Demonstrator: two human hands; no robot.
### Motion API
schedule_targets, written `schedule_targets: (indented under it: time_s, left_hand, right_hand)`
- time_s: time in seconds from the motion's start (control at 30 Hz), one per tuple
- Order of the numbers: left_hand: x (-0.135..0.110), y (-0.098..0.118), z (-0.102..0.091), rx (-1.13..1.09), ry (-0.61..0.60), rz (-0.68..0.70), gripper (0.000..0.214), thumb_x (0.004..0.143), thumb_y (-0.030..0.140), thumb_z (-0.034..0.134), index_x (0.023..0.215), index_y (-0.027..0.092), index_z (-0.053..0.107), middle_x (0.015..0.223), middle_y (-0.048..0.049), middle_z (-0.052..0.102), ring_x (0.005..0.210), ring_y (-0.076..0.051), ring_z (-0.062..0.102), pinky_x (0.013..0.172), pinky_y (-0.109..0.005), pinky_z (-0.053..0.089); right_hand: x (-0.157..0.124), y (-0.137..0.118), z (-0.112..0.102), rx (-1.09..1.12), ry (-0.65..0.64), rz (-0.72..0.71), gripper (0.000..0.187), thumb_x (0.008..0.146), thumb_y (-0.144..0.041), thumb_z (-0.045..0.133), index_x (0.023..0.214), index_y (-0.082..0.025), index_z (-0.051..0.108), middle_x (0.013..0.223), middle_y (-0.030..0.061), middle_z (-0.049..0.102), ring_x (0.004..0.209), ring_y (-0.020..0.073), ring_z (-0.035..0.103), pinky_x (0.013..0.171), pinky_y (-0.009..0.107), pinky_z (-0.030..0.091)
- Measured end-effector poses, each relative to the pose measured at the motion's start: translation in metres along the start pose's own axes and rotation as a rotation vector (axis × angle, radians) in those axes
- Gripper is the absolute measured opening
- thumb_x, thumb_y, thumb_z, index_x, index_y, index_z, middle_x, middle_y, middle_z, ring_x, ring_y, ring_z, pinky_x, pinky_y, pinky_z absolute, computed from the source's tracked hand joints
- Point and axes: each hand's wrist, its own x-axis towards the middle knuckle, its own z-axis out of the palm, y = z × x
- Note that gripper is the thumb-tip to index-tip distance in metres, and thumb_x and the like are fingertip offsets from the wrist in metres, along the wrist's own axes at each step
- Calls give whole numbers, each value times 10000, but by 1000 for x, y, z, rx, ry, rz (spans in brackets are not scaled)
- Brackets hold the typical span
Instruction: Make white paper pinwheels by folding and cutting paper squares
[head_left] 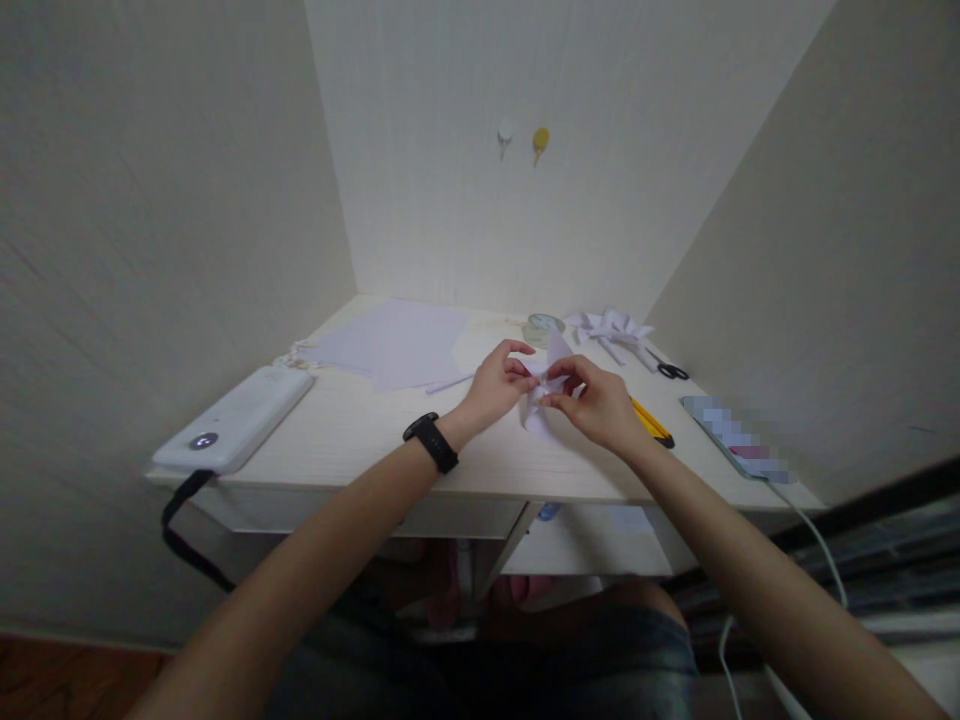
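Observation:
A folded white paper pinwheel (pixel 537 415) is held just above the desk, its blades spreading up and down between my hands. My left hand (pixel 501 385) pinches its left side near the centre, thumb and fingers closed. On the other side, my right hand (pixel 592 398) grips it close to the middle with thumb and forefinger. My fingertips cover the centre, so what lies there is hidden. Beyond my hands, more folded white paper pieces (pixel 611 328) lie in a pile. A roll of clear tape (pixel 546 323) sits behind the pinwheel.
White paper sheets (pixel 416 340) spread over the desk's back left. A white device (pixel 236 420) with a black strap is at the left edge. At right lie black scissors (pixel 673 371), a yellow utility knife (pixel 651 422) and a phone (pixel 735 440) with a cable. Walls enclose the desk (pixel 360 450).

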Motion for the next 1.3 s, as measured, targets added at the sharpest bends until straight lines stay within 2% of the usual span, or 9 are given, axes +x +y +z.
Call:
schedule_targets:
  time_s: [0.47, 0.73, 0.87, 1.0, 1.17, 1.3]
  left_hand:
    - [-1, 0, -1, -47, -75, 8, 318, 738, 7, 604, 979, 187, 500, 665, 76, 536, 621, -74, 564, 645, -213, 419]
    - [-4, 4, -2, -79, -139, -44, 261, 743, 58, 571, 967, 182, 520, 621, 70, 546, 596, -96, 538, 610, -223, 375]
    - [-4, 7, -2, -92, -103, -84, 235, 702, 78, 564, 907, 192, 558, 612, 65, 522, 622, -111, 535, 624, -232, 400]
    - [-3, 8, -2, -87, -57, -92, 179, 713, 142, 546, 883, 186, 580, 678, 28, 561, 684, -135, 550, 623, -246, 417]
    - [-2, 9, -2, -34, -49, -65, 169, 692, 161, 559, 858, 185, 576, 656, 23, 543, 689, -150, 535, 596, -249, 417]
    - [-2, 9, -2, -26, -51, -60, 180, 680, 157, 567, 858, 184, 568, 633, 30, 539, 654, -143, 526, 548, -233, 408]
  right_hand:
    - [2, 4, -5, -16, -24, 17, 210, 781, -374, 710, 914, -225, 645, 820, 31, 720, 687, 188, 643, 695, 320, 473]
    - [5, 9, -4, 123, 3, 60, 245, 756, -390, 740, 899, -209, 657, 786, 32, 708, 686, 178, 637, 651, 298, 473]
    - [6, 12, -4, 169, -49, 97, 274, 709, -362, 780, 917, -217, 676, 787, 20, 714, 678, 168, 640, 640, 286, 472]
    - [6, 13, -1, 227, -118, 157, 319, 675, -361, 796, 934, -214, 683, 800, 25, 728, 682, 169, 655, 623, 281, 473]
    - [7, 13, 4, 406, -71, 263, 355, 634, -399, 815, 885, -189, 676, 741, 37, 720, 658, 178, 662, 598, 289, 489]
    - [7, 14, 4, 467, -69, 319, 388, 604, -407, 840, 877, -179, 686, 728, 40, 720, 637, 173, 655, 572, 278, 482]
